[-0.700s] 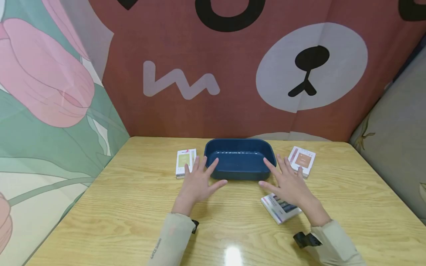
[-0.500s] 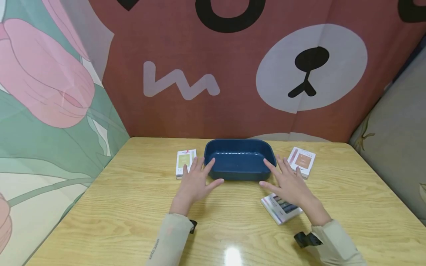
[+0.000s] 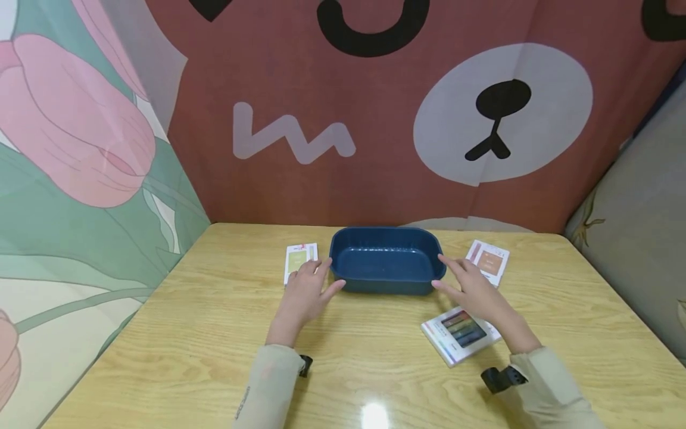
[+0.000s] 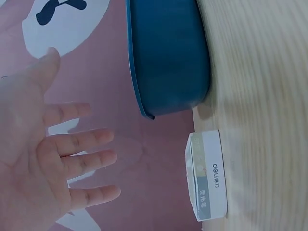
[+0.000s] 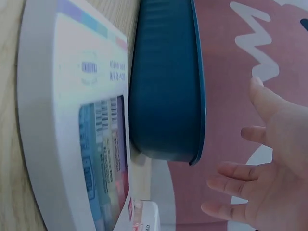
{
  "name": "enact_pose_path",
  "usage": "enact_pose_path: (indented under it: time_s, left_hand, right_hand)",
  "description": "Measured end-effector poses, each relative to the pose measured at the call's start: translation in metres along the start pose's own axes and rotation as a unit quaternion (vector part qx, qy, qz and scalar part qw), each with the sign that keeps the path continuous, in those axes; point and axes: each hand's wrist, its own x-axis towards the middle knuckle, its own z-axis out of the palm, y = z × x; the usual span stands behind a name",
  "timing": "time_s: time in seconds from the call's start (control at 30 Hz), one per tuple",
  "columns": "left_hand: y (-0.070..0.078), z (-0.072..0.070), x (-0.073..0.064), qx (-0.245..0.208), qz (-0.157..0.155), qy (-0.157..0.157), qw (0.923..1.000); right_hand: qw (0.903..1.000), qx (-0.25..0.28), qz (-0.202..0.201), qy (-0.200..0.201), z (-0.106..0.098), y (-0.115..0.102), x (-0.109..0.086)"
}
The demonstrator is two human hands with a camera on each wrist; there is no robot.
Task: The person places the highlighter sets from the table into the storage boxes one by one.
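Observation:
A dark blue rectangular bin [image 3: 386, 287] stands at the back middle of the table. My left hand [image 3: 304, 298] hovers by its left end, fingers extended and holding nothing. It partly hides a small white and yellow-green highlighter box [image 3: 295, 257]. In the left wrist view that box [image 4: 213, 180] lies flat beside the bin. My right hand [image 3: 482, 298] is near the bin's right end, fingers loosely extended, with nothing in them. Beyond it lies a white and orange box [image 3: 490, 260], partly covered. Below the palm sits a windowed box of pens [image 3: 439, 339], its coloured pens showing in the right wrist view.
The pale wooden table [image 3: 214, 333] extends to the front and both sides. A brown cloth [image 3: 321, 190] with a bear design hangs behind its far edge. A floral cloth [image 3: 96, 250] borders the left, and a grey cloth [image 3: 643, 220] the right.
My left hand has shifted slightly left and lower, its fingers less spread. My right hand has moved a little right with its fingers closer together, uncovering more of the pen box.

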Motion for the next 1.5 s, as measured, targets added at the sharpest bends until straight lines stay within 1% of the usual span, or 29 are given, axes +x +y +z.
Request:
enact_pose_path:
  time_s: [0.13,0.27,0.37,0.5,0.57,0.63,0.77,0.93,1.03,1.13,1.3,1.4,1.5]
  left_hand:
    - [-0.004,0.002,0.0,-0.007,0.002,0.014,0.9999]
    - [-0.009,0.002,0.001,-0.022,-0.005,0.021,0.9995]
    - [-0.013,0.001,0.001,-0.043,-0.014,0.025,0.9987]
    - [-0.019,0.001,0.002,-0.069,-0.01,0.048,0.9964]
    - [-0.022,0.001,0.002,-0.078,-0.006,0.063,0.995]
    - [-0.025,0.002,0.004,-0.084,-0.012,0.067,0.9941]
    - [-0.03,0.003,0.005,-0.106,-0.036,0.061,0.9918]
    - [-0.035,0.003,0.008,-0.129,-0.058,0.039,0.9892]
    - [-0.038,0.004,0.011,-0.147,-0.065,0.028,0.9865]
    - [-0.043,0.006,0.014,-0.159,-0.066,0.023,0.9848]
    - [-0.05,0.01,0.02,-0.15,-0.067,0.028,0.986]
    - [-0.052,0.011,0.024,-0.14,-0.075,0.023,0.987]
    - [-0.052,0.01,0.028,-0.138,-0.09,0.01,0.9863]
  right_hand:
    - [0.9994,0.034,0.009,0.002,-0.001,0.009,0.003]
    - [0.9981,0.061,0.011,0.004,-0.004,0.015,0.008]
    - [0.9973,0.072,0.009,0.008,-0.004,0.019,0.013]
    - [0.9961,0.086,0.004,0.016,-0.002,0.026,0.018]
    - [0.9952,0.095,0.012,0.017,-0.001,0.029,0.02]
    - [0.9939,0.106,0.022,0.019,0.0,0.031,0.021]
    - [0.9883,0.145,0.043,0.02,0.003,0.037,0.023]
    - [0.9761,0.208,0.06,0.016,0.008,0.041,0.025]
    - [0.9701,0.233,0.067,0.017,0.011,0.042,0.027]
    - [0.9671,0.244,0.069,0.022,0.014,0.043,0.03]
    - [0.9647,0.253,0.065,0.035,0.018,0.045,0.033]
    - [0.9627,0.26,0.066,0.04,0.02,0.047,0.034]
    - [0.9593,0.272,0.065,0.04,0.02,0.046,0.036]
